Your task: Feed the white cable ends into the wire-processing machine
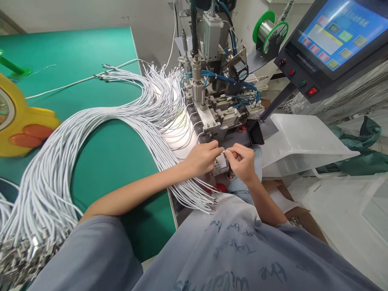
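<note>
Nearest: white cables [104, 112] cross the green tabletop [103, 157] in a thick bundle, pass under the L forearm, tips over the edge nr the shirt [230, 238], prob. so ends sit within easy reach. Just past them, L hand [203, 158] & R hand [242, 162] meet fingertip to fingertip, both pinching a white bit [224, 151], poss. a cable end (too tiny to confirm); prob. held from both sides for fine control. L elbow's out wide, forearm slanting across the bundle; R forearm angles up & in. Beyond: machine [212, 95] w/ more cables alongside, then wire spool [268, 32] & screen [341, 36], tilted prob. for quick reading.
</note>
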Demonstrator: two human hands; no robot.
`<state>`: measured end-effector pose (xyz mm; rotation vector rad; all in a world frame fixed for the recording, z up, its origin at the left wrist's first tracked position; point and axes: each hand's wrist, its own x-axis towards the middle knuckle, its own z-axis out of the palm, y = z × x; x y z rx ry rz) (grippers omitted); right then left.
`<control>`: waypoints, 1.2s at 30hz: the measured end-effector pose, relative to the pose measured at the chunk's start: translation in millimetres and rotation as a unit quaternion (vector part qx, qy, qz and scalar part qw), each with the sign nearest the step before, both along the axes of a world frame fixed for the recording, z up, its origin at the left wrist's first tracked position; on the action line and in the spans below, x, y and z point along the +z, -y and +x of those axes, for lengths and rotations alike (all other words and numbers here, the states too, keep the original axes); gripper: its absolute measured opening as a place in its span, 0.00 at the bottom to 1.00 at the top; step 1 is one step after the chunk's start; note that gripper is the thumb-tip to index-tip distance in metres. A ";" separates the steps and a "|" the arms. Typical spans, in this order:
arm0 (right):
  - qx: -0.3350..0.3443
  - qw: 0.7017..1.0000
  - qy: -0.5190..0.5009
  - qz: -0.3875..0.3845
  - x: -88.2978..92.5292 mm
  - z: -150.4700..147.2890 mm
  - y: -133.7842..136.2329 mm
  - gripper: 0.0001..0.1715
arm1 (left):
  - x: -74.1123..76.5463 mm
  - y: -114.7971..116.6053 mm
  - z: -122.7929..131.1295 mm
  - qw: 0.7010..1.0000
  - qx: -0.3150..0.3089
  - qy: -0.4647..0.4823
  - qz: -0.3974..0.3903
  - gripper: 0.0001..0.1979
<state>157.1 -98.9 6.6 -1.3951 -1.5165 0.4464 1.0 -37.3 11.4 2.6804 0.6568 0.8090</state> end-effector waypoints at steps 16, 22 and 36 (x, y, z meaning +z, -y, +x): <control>-0.033 0.966 -0.202 -0.157 -60.2 13.3 -49.9 0.10 | -10.3 -32.7 -1.1 0.962 0.063 -0.253 -0.086 0.15; 0.015 0.949 -0.235 -0.208 -65.3 13.6 -66.6 0.11 | -20.0 -37.8 -3.5 0.957 0.046 -0.284 -0.043 0.16; 0.045 0.950 -0.220 -0.218 -63.6 10.8 -72.7 0.11 | -17.6 -37.8 -4.6 0.953 0.030 -0.302 0.009 0.20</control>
